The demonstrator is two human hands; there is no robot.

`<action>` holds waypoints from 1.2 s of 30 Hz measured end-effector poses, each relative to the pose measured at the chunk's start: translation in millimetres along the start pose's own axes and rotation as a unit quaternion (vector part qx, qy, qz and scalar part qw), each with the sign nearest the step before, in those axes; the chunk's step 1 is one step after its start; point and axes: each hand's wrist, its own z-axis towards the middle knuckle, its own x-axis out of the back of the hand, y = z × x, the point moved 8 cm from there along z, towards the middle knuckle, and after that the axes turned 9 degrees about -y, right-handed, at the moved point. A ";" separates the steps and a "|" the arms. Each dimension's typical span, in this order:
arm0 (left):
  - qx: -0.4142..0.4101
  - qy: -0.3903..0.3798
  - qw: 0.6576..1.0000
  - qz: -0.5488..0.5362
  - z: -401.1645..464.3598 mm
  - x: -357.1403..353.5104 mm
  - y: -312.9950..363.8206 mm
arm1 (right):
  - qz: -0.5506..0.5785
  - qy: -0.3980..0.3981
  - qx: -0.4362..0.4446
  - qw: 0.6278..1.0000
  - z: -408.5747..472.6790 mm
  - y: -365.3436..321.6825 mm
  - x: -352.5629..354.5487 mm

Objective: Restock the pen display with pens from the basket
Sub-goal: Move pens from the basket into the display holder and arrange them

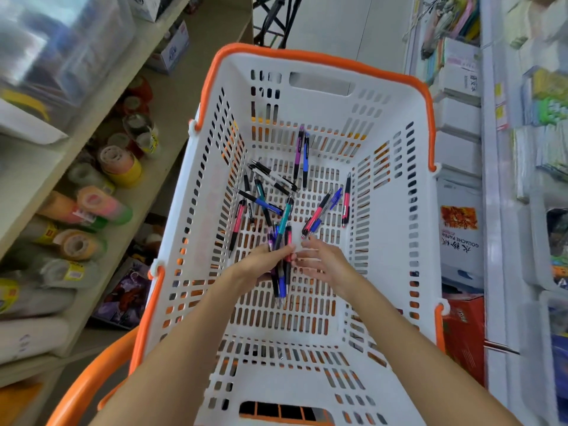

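A white slotted basket (396, 124) with an orange rim fills the middle of the head view. Several loose pens (264, 192) in blue, pink, purple, teal and black lie scattered on its floor. My left hand (261, 262) grips a bunch of pens (281, 272) inside the basket, their tips pointing towards me. Just to the right of the bunch, my right hand (322, 262) has its fingers stretched out, the fingertips close to a pink and blue pen pair (319, 213). The pen display is not in view.
Beige shelves on the left hold rolls of tape (120, 164) and plastic boxes. White shelving (491, 179) on the right carries paper packs and boxed goods. An orange handle (89, 385) hangs down at the basket's near left corner.
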 end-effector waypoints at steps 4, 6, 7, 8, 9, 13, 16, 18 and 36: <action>0.005 -0.095 0.994 0.049 -16.2 -22.8 9.3 | -0.011 -0.033 0.067 0.997 -3.4 -26.6 -11.4; 0.023 -0.131 0.987 0.086 -24.3 -30.9 10.3 | -0.014 -0.024 0.106 0.994 -1.2 -39.9 -15.5; 0.030 -0.132 0.985 0.102 -27.4 -30.9 10.4 | -0.016 -0.009 0.132 0.991 -0.8 -47.7 -15.9; 0.034 -0.128 0.985 0.109 -28.9 -29.5 10.1 | -0.027 0.006 0.158 0.987 0.3 -54.3 -14.8; 0.037 -0.124 0.985 0.110 -30.2 -26.4 9.0 | -0.043 0.010 0.178 0.983 -0.2 -60.0 -15.7; 0.060 -0.089 0.992 0.067 -27.0 -11.8 -0.4 | -0.168 -0.058 0.162 0.971 2.2 -57.5 -35.2; 0.053 0.011 0.999 0.006 -22.3 6.1 -8.7 | -0.256 0.056 0.153 0.953 16.2 -56.5 -17.4; 0.039 0.076 0.996 -0.041 -20.9 17.6 -14.0 | -0.241 0.205 0.123 0.941 23.4 -58.4 15.2; 0.014 0.134 0.976 -0.170 -13.9 21.4 -21.2 | -0.544 0.213 0.007 0.811 49.0 -41.0 29.5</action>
